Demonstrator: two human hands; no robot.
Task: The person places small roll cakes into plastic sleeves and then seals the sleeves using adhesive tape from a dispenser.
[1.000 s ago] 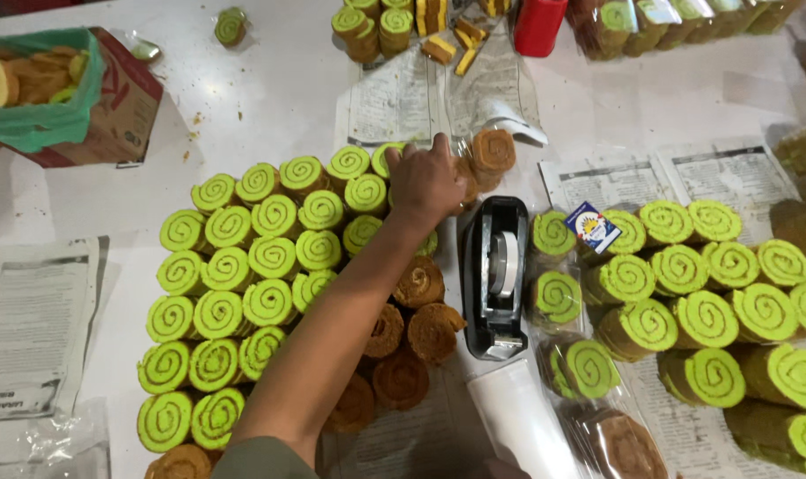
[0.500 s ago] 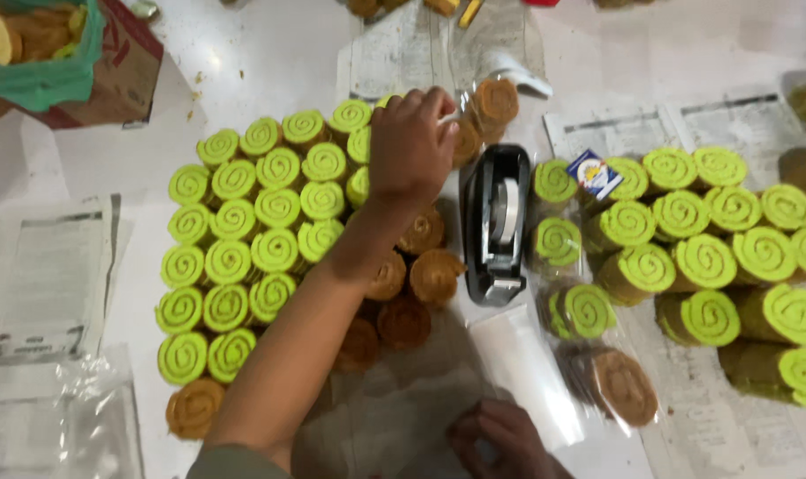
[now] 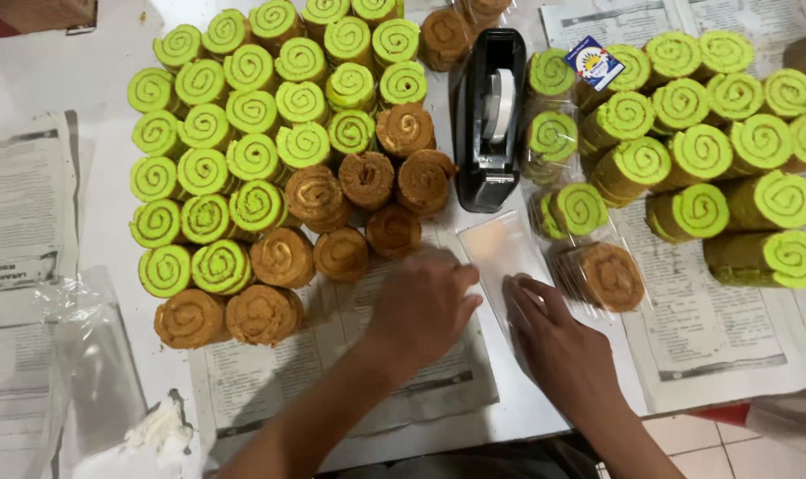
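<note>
Back from the rolls, the left hand [image 3: 425, 306] lies loosely curled, seemingly empty, beside the flat-fingered right hand [image 3: 558, 341] pinning the clear bag [image 3: 502, 253] to the tabletop [image 3: 110, 106]; a slip could crumple it.

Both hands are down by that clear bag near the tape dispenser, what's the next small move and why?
Probably pinch open the clear plastic bag. It lies flat and looks empty, the right hand rests on its near end, the left hand beside it holds nothing, and unwrapped brown rolls sit just beyond.
</note>
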